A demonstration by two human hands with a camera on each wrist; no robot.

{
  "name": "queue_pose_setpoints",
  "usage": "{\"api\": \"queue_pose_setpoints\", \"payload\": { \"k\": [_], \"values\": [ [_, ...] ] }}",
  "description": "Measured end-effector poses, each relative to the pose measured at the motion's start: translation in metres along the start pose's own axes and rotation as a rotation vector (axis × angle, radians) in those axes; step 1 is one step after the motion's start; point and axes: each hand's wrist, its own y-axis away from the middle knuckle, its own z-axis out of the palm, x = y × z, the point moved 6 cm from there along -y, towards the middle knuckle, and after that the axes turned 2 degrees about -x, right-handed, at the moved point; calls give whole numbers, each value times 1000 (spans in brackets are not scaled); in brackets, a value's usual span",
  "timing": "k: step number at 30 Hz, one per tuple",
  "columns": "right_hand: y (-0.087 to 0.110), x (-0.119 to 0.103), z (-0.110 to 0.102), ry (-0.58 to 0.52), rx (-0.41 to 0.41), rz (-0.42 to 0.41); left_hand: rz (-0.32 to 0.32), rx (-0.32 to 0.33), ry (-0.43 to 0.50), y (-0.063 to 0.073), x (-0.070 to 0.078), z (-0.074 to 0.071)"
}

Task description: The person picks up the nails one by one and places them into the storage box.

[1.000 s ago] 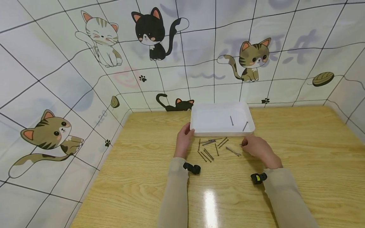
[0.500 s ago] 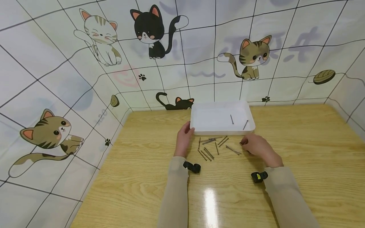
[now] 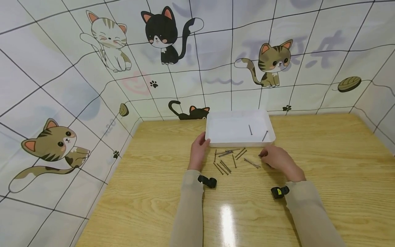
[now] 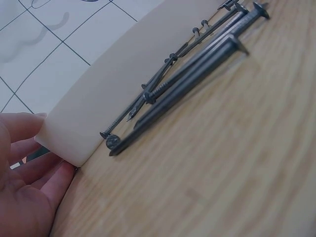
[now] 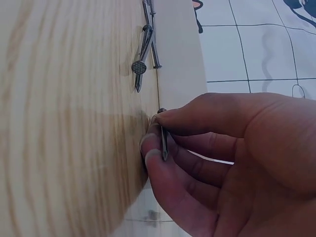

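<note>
My right hand point(image 3: 277, 159) pinches a nail point(image 5: 164, 140) between thumb and fingertips, just in front of the white tray's point(image 3: 240, 144) right front corner. In the right wrist view the nail's head shows by the thumb tip and its point lies over the lower fingers. My left hand point(image 3: 199, 151) grips the tray's left front corner, thumb at the rim and fingers along the outer side. Several loose nails point(image 3: 226, 167) lie scattered on the table between the hands. Two crossed nails point(image 3: 252, 163) lie nearest the right hand. Inside the tray are two nails point(image 3: 250, 129).
The wooden table point(image 3: 154, 206) meets a wall covering point(image 3: 216, 68) printed with cats and grid lines, close behind the tray. A black wrist camera point(image 3: 207, 181) sits on the left cuff, another black camera point(image 3: 279, 192) on the right.
Both hands stay in nearly the same places, the right with its nail and the left at the tray. The head view shifts very slightly; the loose nails keep their positions.
</note>
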Motion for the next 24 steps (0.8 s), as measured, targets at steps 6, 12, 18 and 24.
{"api": "queue_pose_setpoints", "payload": {
  "k": [6,12,18,24],
  "values": [
    [-2,1,1,-6,-1,-8,4,-5,6,-1,0,0],
    [-4,0,3,0,-7,-35,-3,-1,-6,0,0,-3],
    [-1,-4,-1,-13,-10,-34,-1,-6,13,-1,0,-1],
    [-2,-8,-6,-10,45,-57,21,-3,11,-2,1,-2]
  ]
}}
